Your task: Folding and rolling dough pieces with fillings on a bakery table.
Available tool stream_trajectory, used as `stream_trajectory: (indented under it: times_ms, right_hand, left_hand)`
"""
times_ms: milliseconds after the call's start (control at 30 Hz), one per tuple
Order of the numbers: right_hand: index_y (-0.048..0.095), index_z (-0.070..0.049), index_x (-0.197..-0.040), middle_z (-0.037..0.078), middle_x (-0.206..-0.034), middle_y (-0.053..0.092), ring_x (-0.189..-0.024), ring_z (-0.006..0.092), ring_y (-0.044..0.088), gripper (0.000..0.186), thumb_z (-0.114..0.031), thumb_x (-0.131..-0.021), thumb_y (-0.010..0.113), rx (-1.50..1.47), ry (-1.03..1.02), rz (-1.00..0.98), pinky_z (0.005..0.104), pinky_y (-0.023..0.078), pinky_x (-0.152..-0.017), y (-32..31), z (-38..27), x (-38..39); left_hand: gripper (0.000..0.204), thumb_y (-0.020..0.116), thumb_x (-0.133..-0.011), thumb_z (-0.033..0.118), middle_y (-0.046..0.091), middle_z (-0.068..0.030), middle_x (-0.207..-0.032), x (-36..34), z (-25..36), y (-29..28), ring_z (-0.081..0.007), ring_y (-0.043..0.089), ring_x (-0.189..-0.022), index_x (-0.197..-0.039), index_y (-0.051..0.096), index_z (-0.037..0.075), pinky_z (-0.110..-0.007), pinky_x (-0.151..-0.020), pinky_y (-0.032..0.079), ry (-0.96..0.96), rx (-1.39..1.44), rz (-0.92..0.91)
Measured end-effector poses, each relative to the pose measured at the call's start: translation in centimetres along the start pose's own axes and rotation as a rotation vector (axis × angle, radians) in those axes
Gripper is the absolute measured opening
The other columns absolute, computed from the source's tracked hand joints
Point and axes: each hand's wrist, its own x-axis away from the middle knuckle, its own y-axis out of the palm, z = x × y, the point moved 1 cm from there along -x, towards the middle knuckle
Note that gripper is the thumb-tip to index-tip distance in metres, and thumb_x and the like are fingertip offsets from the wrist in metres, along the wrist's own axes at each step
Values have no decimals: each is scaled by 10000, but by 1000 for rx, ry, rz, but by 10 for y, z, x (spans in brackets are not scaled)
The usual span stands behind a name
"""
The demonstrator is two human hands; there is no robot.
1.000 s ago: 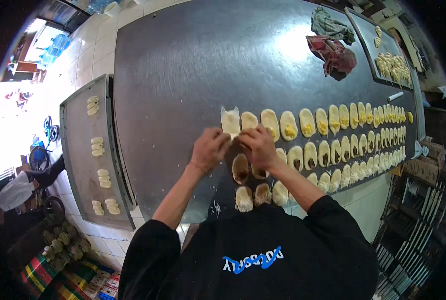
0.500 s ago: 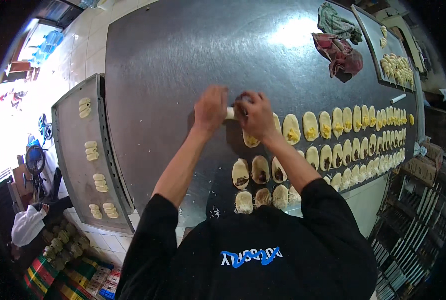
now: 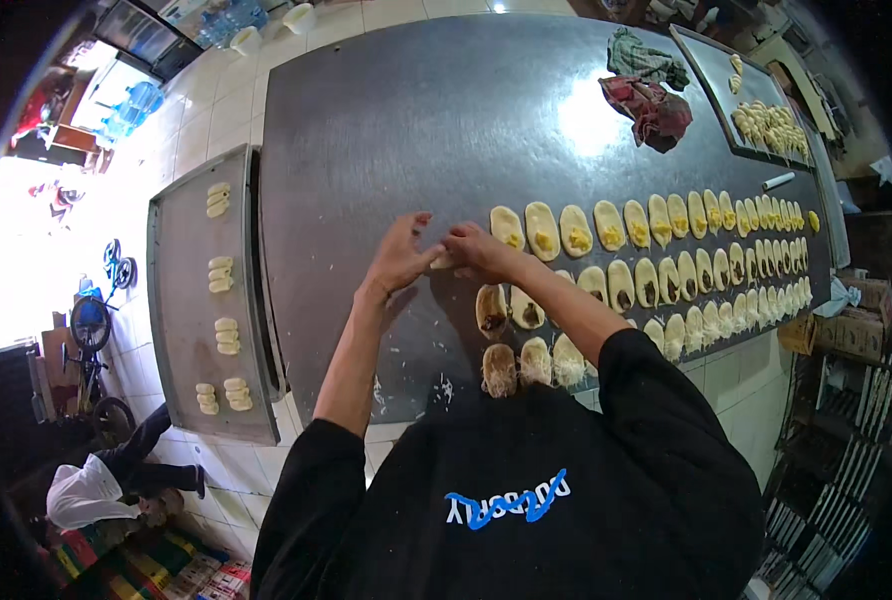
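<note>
My left hand (image 3: 402,258) is over the steel table, fingers spread apart, its thumb beside a small pale piece of dough (image 3: 444,263). My right hand (image 3: 478,251) is closed on that dough, its fingers covering most of it. To the right lie rows of flattened oval doughs. The far row bears yellow filling (image 3: 543,232). Dark brown filling tops the middle row (image 3: 491,311). Pale shreds cover the nearest row (image 3: 499,370), partly behind my right arm and body.
A metal tray (image 3: 181,330) with grouped dough rolls stands left of the table (image 3: 386,130). At the far right are crumpled cloths (image 3: 649,108), a tray of shaped dough (image 3: 771,130) and a white rod (image 3: 778,181). A person (image 3: 91,490) is at lower left.
My hands have come nearer, toward the left end of the dough rows. My left hand's fingers have spread. The view has shifted, and the person at lower left has moved.
</note>
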Motion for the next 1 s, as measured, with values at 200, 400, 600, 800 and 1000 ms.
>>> stream_trajectory:
  times_ms: [200, 400, 600, 800, 1000]
  right_hand:
    - [458, -48, -1346, 225, -1278, 503, -1168, 422, 497, 674, -45, -730, 732, -135, 360, 81, 442, 434, -1016, 8, -29, 12]
    - [448, -38, -1365, 189, -1156, 588, -1011, 337, 613, 650, 5, -764, 690, -300, 494, 358, 391, 504, -871, 21, -37, 42]
    - [599, 1, -1183, 175, -1004, 643, -928, 308, 649, 402, 44, -786, 643, -301, 530, 589, 389, 518, -797, 12, -47, 22]
    - [586, 10, -1211, 182, -1041, 642, -975, 351, 627, 424, 13, -794, 662, -270, 552, 485, 388, 507, -845, -20, -34, 28]
    - [454, -74, -1368, 291, -1414, 310, -1288, 477, 345, 792, -284, -709, 840, 283, 781, 447, 514, 348, -1024, -34, -71, 90]
  left_hand:
    - [596, 627, -750, 9, 580, -211, -1191, 17, -14, 21, -414, 552, -1100, -1323, 463, 24, -414, -958, 461, 169, -76, -304]
    - [469, 687, -770, 33, 653, -165, -997, 70, -24, 27, -360, 628, -909, -1222, 567, 59, -421, -850, 508, 32, -273, 231]
    - [305, 691, -755, 17, 650, -137, -995, 35, 14, 32, -299, 647, -906, -1057, 651, 16, -342, -812, 538, -307, 5, 203]
    - [434, 665, -777, 10, 535, -179, -1240, 16, -10, 33, -317, 567, -1129, -1200, 568, 14, -361, -890, 524, -193, 0, -24]
    - [1157, 850, -642, 493, 264, -255, -1466, 75, 6, 54, -437, 199, -1400, -1474, 207, 11, -536, -1160, 193, -97, -465, 74]
